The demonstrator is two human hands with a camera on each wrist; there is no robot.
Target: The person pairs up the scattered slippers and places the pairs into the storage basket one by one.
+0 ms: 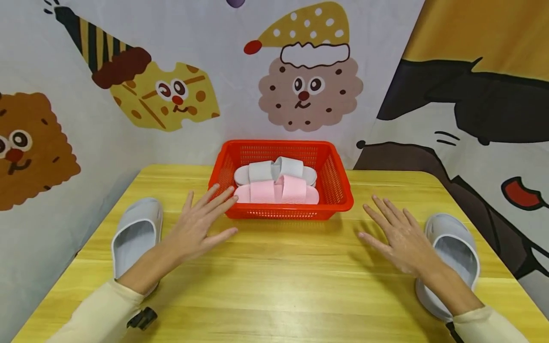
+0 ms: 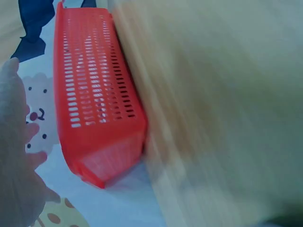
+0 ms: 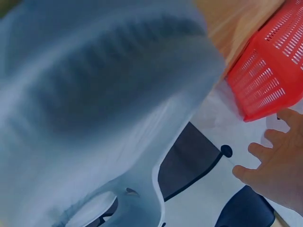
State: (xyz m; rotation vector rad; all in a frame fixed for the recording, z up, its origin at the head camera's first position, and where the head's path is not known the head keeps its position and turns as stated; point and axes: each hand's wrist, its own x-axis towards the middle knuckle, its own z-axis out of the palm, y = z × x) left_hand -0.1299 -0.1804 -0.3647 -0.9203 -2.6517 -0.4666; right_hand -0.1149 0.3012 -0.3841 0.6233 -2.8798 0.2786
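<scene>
My left hand (image 1: 195, 231) is held over the table with its fingers spread, near the left front corner of a red plastic basket (image 1: 283, 212). Inside the basket lie white slippers (image 1: 261, 172) and, in front of them, pink slippers (image 1: 262, 192). On the right, my right hand (image 1: 401, 238) hovers with fingers apart and nothing in it. A grey clog (image 1: 136, 240) lies by my left forearm, which covers part of it. Another grey clog (image 1: 456, 257) sits partly under my right forearm and fills much of the right wrist view.
The yellow wooden table (image 1: 274, 286) stretches in front of the basket. Behind it hangs a pale cloth (image 1: 240, 95) printed with cartoon food and animals. Dark straps (image 1: 142, 318) show at both sleeves.
</scene>
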